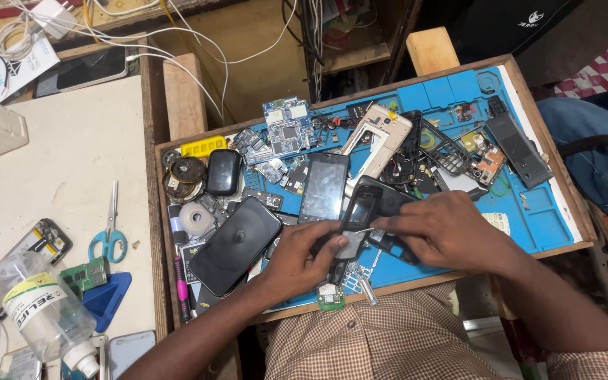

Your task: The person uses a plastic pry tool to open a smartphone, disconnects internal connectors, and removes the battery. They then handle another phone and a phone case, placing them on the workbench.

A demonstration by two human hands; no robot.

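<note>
Both my hands meet over the front of a wooden tray lined with a blue mat [536, 225]. My left hand [300, 257] grips the lower end of a small black keypad phone [360, 214] from below. My right hand [445, 229] pinches at the phone's middle, where a thin light strip shows between its fingertips. A black phone shell [388, 243] lies just under my right hand. A dark smartphone [324, 186] rests face up behind the hands, and a larger black one [235, 243] lies to the left.
The tray holds several circuit boards [286, 130], phone frames [381, 137], a black pouch [224, 171], tape rolls [186, 176] and a pink-handled tool [181, 285]. On the white table at left lie blue scissors [110, 236], a clear bottle [40, 309] and a blue triangular pick [107, 295].
</note>
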